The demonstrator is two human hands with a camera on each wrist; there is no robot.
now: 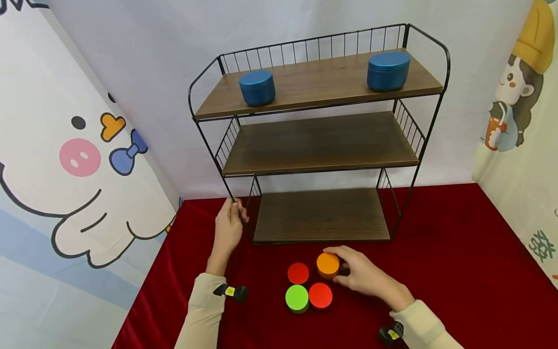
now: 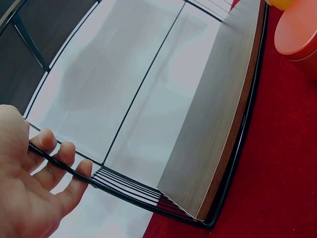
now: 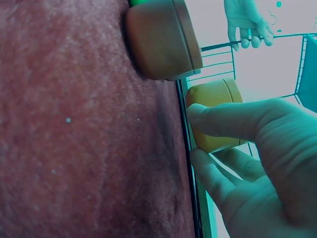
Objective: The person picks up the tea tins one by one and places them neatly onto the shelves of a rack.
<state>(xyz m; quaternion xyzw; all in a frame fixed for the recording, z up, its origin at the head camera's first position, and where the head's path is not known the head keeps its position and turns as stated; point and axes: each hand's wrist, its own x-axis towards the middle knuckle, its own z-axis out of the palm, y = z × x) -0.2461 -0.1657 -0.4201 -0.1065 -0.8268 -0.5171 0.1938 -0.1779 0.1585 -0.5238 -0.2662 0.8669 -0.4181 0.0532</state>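
Six round tins are in sight. Two blue tins stand on the top board of the shelf rack (image 1: 320, 145), the left blue tin (image 1: 257, 87) toward its left end and the right blue tin (image 1: 388, 71) toward its right end. Four more sit in a tight cluster on the red desk (image 1: 457, 252), just in front of the rack: an orange tin (image 1: 328, 264) at the far right of the group, a far red tin (image 1: 298, 273) to its left, a green tin (image 1: 297, 297) at the near left and a near red tin (image 1: 320, 295) beside it.

The rack has three wooden boards in a black wire frame. The middle and bottom boards carry nothing.

The right hand (image 1: 364, 275) has its grip on the orange tin, thumb and fingers curled around its side; the tin stands on the desk. The left hand (image 1: 228, 227) has its fingers (image 2: 59, 158) wrapped round the thin wire upright at the rack's near left corner.

All tins are lidded, so what they contain cannot be made out. The right wrist view is tinted teal and very close, showing only the orange tin's side and part of another tin. The left wrist view cuts off all but the edge of one red tin.
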